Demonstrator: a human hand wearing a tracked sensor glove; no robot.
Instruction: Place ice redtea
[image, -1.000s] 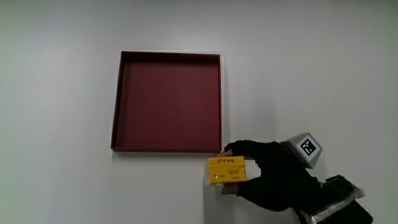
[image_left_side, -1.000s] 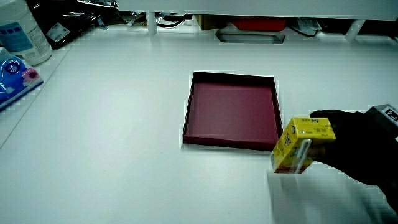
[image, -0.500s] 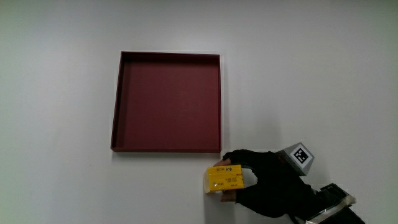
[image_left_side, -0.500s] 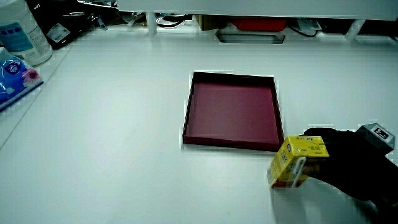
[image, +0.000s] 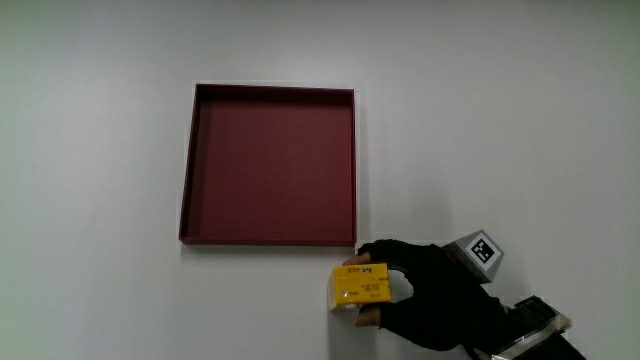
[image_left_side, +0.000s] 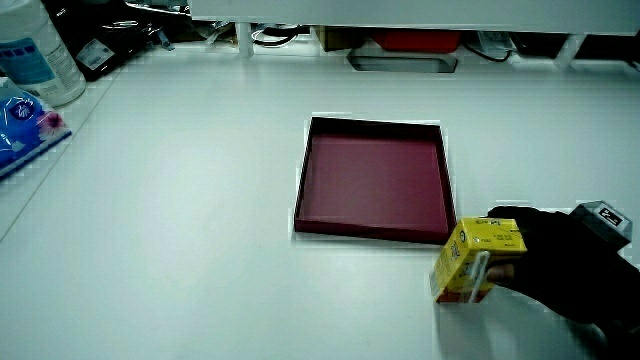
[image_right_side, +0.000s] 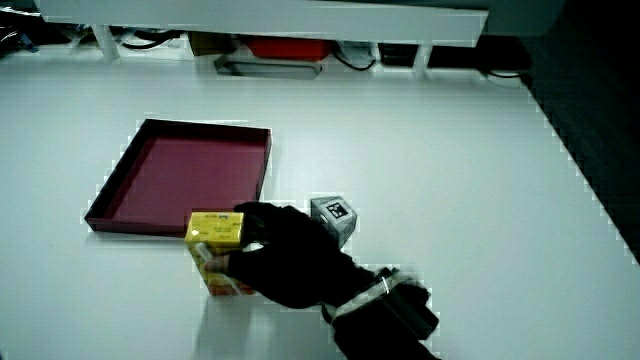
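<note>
A yellow ice red tea carton (image: 360, 286) stands on the white table just outside a corner of the dark red tray (image: 268, 240), nearer to the person than the tray. The gloved hand (image: 425, 292) is shut on the carton, fingers wrapped around it. In both side views the carton (image_left_side: 474, 260) (image_right_side: 216, 252) stands upright, its base at or just above the table, with the hand (image_left_side: 570, 265) (image_right_side: 290, 255) clasping it. The tray (image_left_side: 376, 230) (image_right_side: 100, 215) holds nothing.
A white bottle (image_left_side: 35, 60) and a blue packet (image_left_side: 22, 115) lie at the table's edge in a side view. A low partition with cables and a red box (image_left_side: 415, 38) runs along the table's edge farthest from the person.
The hand has brought the carton down and slightly nearer to the person, beside the tray's corner. Since half a second ago it has hardly moved.
</note>
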